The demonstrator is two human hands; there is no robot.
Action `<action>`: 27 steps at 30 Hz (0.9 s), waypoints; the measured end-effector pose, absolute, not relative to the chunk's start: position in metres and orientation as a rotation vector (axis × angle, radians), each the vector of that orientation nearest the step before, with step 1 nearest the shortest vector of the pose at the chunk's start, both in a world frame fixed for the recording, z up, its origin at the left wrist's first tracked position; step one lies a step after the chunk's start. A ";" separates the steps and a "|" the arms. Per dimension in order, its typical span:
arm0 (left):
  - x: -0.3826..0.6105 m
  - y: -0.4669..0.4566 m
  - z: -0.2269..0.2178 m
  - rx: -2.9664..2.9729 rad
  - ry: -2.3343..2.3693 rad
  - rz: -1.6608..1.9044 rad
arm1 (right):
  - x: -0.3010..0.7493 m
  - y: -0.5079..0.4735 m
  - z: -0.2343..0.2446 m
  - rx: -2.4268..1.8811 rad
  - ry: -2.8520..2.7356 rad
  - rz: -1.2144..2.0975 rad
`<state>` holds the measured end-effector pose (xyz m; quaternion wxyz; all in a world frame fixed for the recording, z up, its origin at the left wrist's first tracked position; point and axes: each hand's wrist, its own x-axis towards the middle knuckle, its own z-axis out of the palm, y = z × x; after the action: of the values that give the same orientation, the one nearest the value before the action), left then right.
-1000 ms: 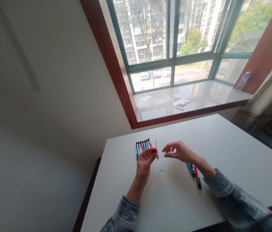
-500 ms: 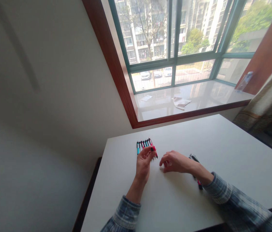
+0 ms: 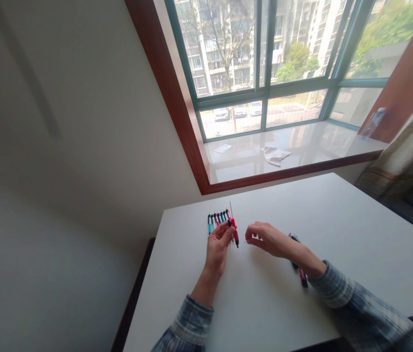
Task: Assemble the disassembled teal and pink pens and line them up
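Note:
Between the thumb and fingers of my left hand [image 3: 217,252] is a red pen barrel [image 3: 235,235] with a black tip pointing down. A thin refill [image 3: 230,209] sticks up from its top end. My right hand [image 3: 270,239] is just to the right, fingers pinched together. A tiny, thin piece shows at its fingertips, too small to name. Behind my left hand lies a row of several pens [image 3: 209,223] in teal, red and white with black clips, their lower parts hidden by the hand.
More pen parts, black and red [image 3: 303,278], lie partly under my right forearm on the white table [image 3: 265,313]. Beyond the table's far edge is a window sill [image 3: 243,168] with a crumpled white cloth [image 3: 275,155] and a clear bottle [image 3: 373,124]. A wall borders the left.
The barrel in my left hand shows more fully, with the refill now visible above it. My right hand has risen slightly, its fingers drawn closer together.

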<state>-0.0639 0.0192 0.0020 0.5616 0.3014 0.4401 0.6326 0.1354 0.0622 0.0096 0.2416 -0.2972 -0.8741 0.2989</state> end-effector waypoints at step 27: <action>-0.058 0.012 -0.002 1.193 1.146 1.159 | 0.144 0.081 0.024 -0.740 -1.134 1.517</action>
<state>-0.0579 0.0117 -0.0018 0.5320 0.5001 0.4803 0.4860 0.1442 0.0814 0.0237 0.5260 -0.3093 -0.4744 0.6345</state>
